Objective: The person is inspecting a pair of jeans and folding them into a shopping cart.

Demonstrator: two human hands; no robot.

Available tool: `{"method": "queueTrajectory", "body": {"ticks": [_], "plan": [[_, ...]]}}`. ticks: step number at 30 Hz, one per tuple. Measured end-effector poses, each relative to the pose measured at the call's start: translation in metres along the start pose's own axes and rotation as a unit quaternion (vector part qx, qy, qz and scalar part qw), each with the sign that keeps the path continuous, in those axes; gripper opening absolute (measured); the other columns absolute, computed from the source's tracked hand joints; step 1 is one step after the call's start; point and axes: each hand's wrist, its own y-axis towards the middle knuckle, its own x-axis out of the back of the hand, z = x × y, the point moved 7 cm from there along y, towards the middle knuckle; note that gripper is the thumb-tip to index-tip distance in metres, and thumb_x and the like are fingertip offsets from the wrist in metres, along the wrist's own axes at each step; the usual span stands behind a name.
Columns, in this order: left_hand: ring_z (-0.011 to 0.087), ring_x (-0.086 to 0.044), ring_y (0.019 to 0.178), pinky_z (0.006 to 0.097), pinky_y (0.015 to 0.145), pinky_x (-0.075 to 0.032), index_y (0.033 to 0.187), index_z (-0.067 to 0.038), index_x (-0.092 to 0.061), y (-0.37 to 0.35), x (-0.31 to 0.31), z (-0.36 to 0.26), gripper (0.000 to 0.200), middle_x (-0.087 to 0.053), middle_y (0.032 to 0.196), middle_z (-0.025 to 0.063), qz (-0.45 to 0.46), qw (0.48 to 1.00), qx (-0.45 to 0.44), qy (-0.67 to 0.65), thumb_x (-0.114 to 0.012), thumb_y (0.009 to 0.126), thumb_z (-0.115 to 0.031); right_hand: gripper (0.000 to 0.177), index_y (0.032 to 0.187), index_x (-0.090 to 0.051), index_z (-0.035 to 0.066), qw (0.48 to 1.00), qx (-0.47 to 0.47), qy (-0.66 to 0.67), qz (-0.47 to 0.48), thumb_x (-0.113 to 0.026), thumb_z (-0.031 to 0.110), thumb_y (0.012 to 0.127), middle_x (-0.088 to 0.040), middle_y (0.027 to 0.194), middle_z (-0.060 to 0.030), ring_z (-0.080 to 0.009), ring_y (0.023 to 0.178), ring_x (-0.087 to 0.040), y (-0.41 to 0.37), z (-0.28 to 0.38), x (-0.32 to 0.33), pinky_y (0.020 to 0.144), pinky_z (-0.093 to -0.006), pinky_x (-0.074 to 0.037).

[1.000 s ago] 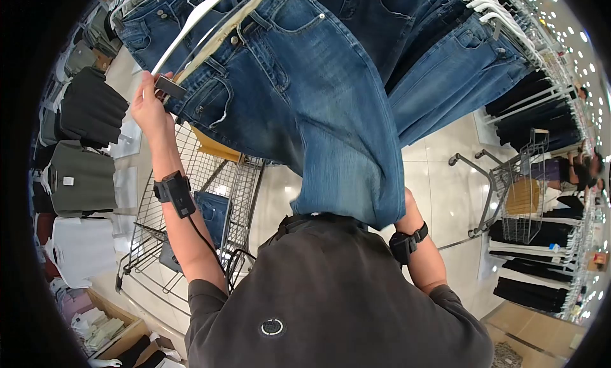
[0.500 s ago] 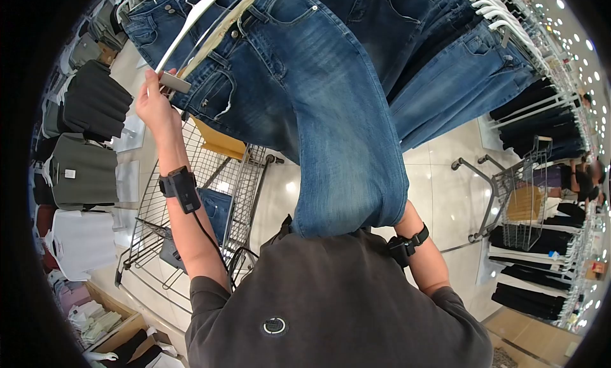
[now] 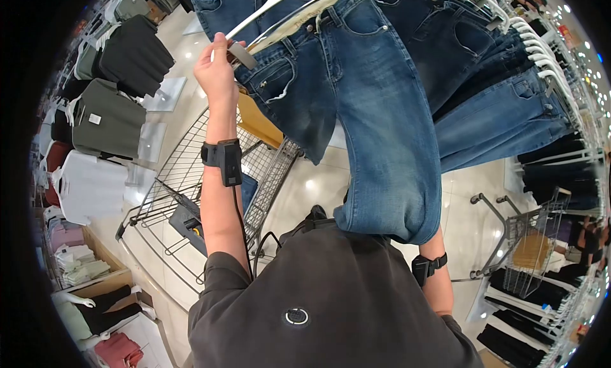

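A pair of blue jeans hangs at a slant in front of me, its waistband on a white hanger. My left hand is closed at the hanger's lower left end, beside the waistband corner. A small grey tag or clip sticks out by its fingers. One leg of the jeans is drawn toward my chest and folds over near the bottom. My right hand is hidden behind or within that fold; only the right wrist with its black strap shows, so its grip cannot be seen.
More jeans hang on the rack at the back and right. A wire shopping cart with a dark bag stands on my left. Another cart is at the right. Shirts hang along the left side.
The view has turned, so the jeans and both arms sit further right. The trouser leg near my left hand hangs shorter, its lower end now free. The left hand keeps its hold.
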Motion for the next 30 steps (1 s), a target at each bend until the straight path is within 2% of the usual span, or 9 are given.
{"method": "queueTrajectory", "body": {"ticks": [7, 14, 30], "plan": [[0.0182, -0.067, 0.070, 0.0274, 0.065, -0.051, 0.084, 0.005, -0.063, -0.002, 0.000, -0.001, 0.031, -0.066, 0.076, 0.0107, 0.003, 1.000, 0.000, 0.009, -0.063, 0.092, -0.025, 0.051, 0.140, -0.035, 0.001, 1.000, 0.007, -0.012, -0.006, -0.050, 0.023, 0.096, -0.046, 0.138, -0.0132, -0.0223, 0.123, -0.048, -0.001, 0.001, 0.001, 0.102, -0.0333, -0.043], [0.0210, -0.068, 0.072, 0.0272, 0.064, -0.050, 0.082, 0.003, -0.062, 0.000, 0.001, 0.005, 0.028, -0.065, 0.076, 0.0108, 0.015, 1.000, -0.005, -0.007, -0.063, 0.092, -0.024, 0.052, 0.140, -0.035, 0.001, 0.999, 0.026, -0.034, -0.005, -0.050, 0.024, 0.097, -0.046, 0.138, -0.0129, -0.0222, 0.124, -0.047, -0.010, 0.005, 0.001, 0.102, -0.0334, -0.043], [0.0212, -0.068, 0.073, 0.0292, 0.065, -0.051, 0.085, 0.005, -0.061, -0.004, -0.001, 0.003, 0.030, -0.064, 0.078, 0.0112, 0.005, 1.000, 0.000, 0.026, -0.064, 0.091, -0.025, 0.052, 0.141, -0.035, 0.002, 0.991, 0.050, -0.122, -0.004, -0.050, 0.026, 0.097, -0.045, 0.138, -0.0121, -0.0221, 0.125, -0.046, -0.003, 0.007, 0.002, 0.103, -0.0336, -0.042]]}}
